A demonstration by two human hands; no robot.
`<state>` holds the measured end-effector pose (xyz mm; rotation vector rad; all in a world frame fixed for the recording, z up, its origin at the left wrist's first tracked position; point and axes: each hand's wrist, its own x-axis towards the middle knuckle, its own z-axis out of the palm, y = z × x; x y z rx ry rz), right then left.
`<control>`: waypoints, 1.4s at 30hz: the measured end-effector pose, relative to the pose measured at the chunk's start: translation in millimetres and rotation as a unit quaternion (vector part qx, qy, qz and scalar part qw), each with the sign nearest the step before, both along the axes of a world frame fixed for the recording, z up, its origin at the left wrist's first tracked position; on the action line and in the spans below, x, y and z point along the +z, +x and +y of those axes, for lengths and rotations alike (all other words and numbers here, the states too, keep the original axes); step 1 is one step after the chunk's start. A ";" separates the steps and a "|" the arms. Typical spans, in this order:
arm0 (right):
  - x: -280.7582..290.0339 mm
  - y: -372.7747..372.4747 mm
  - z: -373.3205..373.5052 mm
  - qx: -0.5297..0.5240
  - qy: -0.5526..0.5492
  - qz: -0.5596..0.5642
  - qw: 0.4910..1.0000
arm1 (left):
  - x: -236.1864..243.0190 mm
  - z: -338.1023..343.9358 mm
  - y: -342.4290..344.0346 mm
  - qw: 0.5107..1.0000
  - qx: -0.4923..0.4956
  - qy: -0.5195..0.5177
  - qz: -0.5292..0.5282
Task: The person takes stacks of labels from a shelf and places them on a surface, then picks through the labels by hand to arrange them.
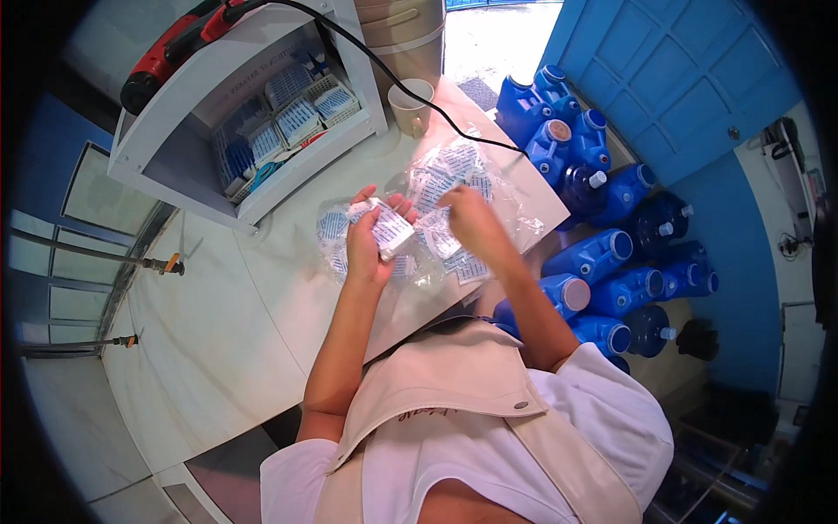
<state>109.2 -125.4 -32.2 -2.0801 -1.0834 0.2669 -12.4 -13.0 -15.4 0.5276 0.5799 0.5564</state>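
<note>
The left hand (365, 249) gripped a small stack of flat white-and-blue sachets (388, 229), fingers curled round it above the surface (218, 332). The right hand (467, 218) pinched at loose sachets in the clear plastic bag (454, 188) just beside. Gathering seemed underway; adding another would need a neat pinch. Blue jugs (602, 253) crowded the floor.

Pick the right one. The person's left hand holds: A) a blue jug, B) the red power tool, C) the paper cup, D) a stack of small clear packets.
D: the left hand grips a stack of small clear packets above the white counter.
</note>
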 end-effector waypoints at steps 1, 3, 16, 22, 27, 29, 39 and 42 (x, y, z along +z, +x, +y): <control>-5.3 21.6 -3.1 -0.014 -0.093 -0.005 0.996 | 3.7 0.3 -0.7 1.000 0.011 -0.020 0.002; -39.0 64.2 -0.4 0.035 -0.119 -0.170 0.978 | 4.6 0.4 0.5 1.000 -0.018 -0.014 0.000; 11.4 38.4 -4.5 0.044 -0.136 -0.151 0.978 | -1.0 -1.0 7.5 0.994 -0.068 0.041 0.075; 18.1 7.5 -10.5 -0.051 0.106 0.262 0.958 | 3.8 -9.8 14.4 0.978 -0.043 0.166 0.116; 21.6 -25.1 -5.1 0.078 0.202 -0.121 0.969 | 21.9 -20.6 21.0 0.977 -0.024 0.158 0.141; 28.0 -31.2 -1.5 0.131 0.215 -0.133 0.958 | 22.0 -17.8 19.8 0.977 -0.033 0.161 0.136; 33.1 -12.7 -0.8 0.058 0.195 0.444 0.873 | 19.3 5.6 -2.2 0.988 -0.041 0.127 0.073; 27.4 -10.5 2.4 0.028 0.125 0.255 0.959 | 18.2 -0.3 1.1 0.979 -0.070 0.178 0.078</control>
